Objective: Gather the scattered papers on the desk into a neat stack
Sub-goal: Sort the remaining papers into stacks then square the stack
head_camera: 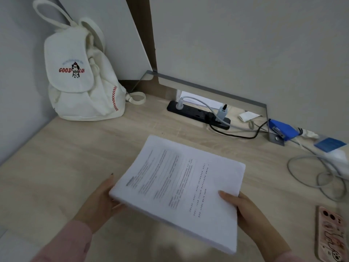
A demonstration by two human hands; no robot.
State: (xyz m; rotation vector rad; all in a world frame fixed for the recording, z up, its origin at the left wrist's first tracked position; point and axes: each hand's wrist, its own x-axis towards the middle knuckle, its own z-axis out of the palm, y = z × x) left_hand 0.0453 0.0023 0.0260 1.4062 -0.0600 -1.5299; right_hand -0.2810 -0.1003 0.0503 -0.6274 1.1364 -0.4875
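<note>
- Paper, gathered into one thick stack of papers [181,186], is held over the middle of the table [62,148], skewed to its edges. The near side is raised, with a shadow beneath. Whether the far corner touches the wood cannot be told.
- The right hand [247,210] is set at the near right edge. Its thumb [225,195] is laid flat on the top sheet and the other fingers are hidden below, so the stack is pinched there.
- The left hand [100,199] is placed at the near left corner. One finger [111,178] is seen straight along the edge, the rest are covered by paper, and their curl cannot be told.
- The stack is judged heavy for paper and limp across its width. The sheets are smooth and likely to slide or fan if tilted, so support from below at two opposite edges is advised.
- The sides look slightly soft and uneven, so squaring by tapping an edge on the table is probably needed.
- Bare room is offered to the left and ahead, before the backpack [81,82]. The right side is crowded by cables [319,178], a phone [330,237] and a power strip [198,114], and is better avoided.
</note>
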